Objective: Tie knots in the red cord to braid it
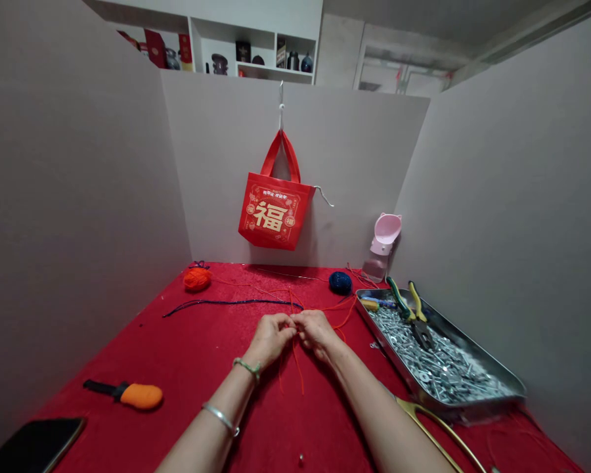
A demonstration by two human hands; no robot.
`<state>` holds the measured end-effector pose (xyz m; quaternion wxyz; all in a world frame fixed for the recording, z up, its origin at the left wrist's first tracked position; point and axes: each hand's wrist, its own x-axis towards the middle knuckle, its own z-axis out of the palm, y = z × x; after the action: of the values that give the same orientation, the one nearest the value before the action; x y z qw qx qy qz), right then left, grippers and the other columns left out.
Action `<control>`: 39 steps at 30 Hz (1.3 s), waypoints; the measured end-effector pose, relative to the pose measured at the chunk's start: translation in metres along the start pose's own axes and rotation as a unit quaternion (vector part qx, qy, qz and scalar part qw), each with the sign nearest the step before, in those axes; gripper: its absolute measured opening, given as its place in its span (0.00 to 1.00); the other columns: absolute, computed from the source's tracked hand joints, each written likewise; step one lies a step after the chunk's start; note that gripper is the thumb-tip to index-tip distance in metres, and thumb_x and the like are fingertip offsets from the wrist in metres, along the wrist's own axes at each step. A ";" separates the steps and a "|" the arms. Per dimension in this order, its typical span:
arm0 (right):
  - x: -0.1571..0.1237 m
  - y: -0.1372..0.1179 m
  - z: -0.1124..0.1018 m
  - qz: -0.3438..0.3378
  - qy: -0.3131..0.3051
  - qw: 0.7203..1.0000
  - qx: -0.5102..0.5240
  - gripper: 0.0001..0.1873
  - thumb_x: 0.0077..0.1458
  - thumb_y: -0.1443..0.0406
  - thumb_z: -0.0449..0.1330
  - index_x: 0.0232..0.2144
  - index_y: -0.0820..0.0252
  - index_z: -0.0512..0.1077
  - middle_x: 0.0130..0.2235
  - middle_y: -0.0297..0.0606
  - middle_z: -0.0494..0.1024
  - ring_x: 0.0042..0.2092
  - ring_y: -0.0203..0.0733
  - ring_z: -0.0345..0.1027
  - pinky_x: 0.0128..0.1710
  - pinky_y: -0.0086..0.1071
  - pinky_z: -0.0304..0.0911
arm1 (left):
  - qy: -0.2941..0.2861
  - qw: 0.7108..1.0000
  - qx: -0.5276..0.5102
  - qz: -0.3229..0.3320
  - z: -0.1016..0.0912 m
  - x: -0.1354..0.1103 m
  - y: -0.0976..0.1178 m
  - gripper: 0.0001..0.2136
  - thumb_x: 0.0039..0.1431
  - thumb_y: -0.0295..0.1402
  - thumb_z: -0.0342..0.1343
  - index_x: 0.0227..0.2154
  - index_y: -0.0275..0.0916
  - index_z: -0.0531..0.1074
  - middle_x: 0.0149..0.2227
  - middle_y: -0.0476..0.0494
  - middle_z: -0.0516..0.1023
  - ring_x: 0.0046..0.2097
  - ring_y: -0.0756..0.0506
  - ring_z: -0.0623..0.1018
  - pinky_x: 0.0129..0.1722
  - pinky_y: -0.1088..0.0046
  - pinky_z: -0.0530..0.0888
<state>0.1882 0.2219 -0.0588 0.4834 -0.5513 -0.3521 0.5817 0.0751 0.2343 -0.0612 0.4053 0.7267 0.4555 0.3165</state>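
My left hand and my right hand meet over the red cloth, thumbs and fingers pinched together on thin red cord. Loose ends of the cord hang toward me, while other strands run up and off to the right. The exact spot in the fingertips is too small to make out. Just beyond my hands lies a dark blue cord, stretched to the left. A navy ball of yarn rests past my right hand, and an orange-red ball of yarn sits at the far left.
At right, a metal tray holds many screws, with pliers on top. Gold-handled scissors lie by my right forearm. An orange-handled tool and a phone are at left. A red bag hangs on the back panel.
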 end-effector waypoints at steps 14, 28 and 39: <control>0.002 0.001 -0.006 -0.005 0.005 0.999 -0.036 0.06 0.37 0.70 0.52 0.15 0.63 0.57 0.11 0.27 0.55 0.11 0.25 0.41 0.11 0.23 0.33 | -0.032 0.778 0.617 0.110 -0.071 0.072 0.024 0.14 0.54 0.23 0.40 0.35 0.32 0.71 0.33 0.33 0.73 0.37 0.41 0.73 0.33 0.68 0.68; 0.007 -0.003 -0.003 -0.013 0.019 0.997 -0.073 0.07 0.39 0.72 0.52 0.15 0.64 0.57 0.09 0.25 0.53 0.12 0.24 0.41 0.14 0.23 0.35 | -0.197 0.683 0.655 0.257 -0.057 0.121 -0.022 0.12 0.55 0.23 0.40 0.34 0.29 0.69 0.33 0.31 0.70 0.34 0.42 0.73 0.29 0.69 0.67; 0.005 -0.002 -0.006 -0.005 0.009 0.998 -0.059 0.06 0.39 0.70 0.51 0.16 0.63 0.57 0.11 0.27 0.56 0.12 0.25 0.41 0.12 0.24 0.33 | -0.034 0.752 0.645 0.136 -0.117 0.103 0.001 0.12 0.59 0.26 0.34 0.41 0.35 0.61 0.33 0.39 0.71 0.31 0.48 0.71 0.28 0.75 0.62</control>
<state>0.1947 0.2263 -0.0593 0.4562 -0.5821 -0.3844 0.5526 0.0183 0.3638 0.0038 -0.1913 0.8800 0.4339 -0.0255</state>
